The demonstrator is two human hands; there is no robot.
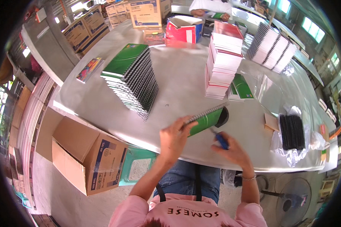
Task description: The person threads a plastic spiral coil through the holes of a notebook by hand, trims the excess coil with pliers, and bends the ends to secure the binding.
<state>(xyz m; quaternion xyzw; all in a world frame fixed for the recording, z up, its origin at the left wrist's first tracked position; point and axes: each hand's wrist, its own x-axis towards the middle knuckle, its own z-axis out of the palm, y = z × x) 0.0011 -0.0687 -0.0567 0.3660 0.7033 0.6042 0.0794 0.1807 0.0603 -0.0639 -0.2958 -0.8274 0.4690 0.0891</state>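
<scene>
My left hand (173,137) is closed on a green-covered spiral notebook (205,124), held tilted over the table's near edge with its wire coil along the top. A dark, rounded piece shows at the notebook's right end. Closed round a blue-handled hand tool (222,142), my right hand (234,150) is just below that end. The tool's thin metal tip points up toward the notebook; its exact kind is unclear. To the left rises a tall stack of green spiral notebooks (130,75), their coils facing right.
Beyond my hands stand a stack of red-edged books (224,62), green booklets (240,89) and coil-bound pads (272,47). At right, a bundle of black binding coils (291,131) rests on plastic. An open carton (88,159) is at lower left. Another person (212,6) sits across the table.
</scene>
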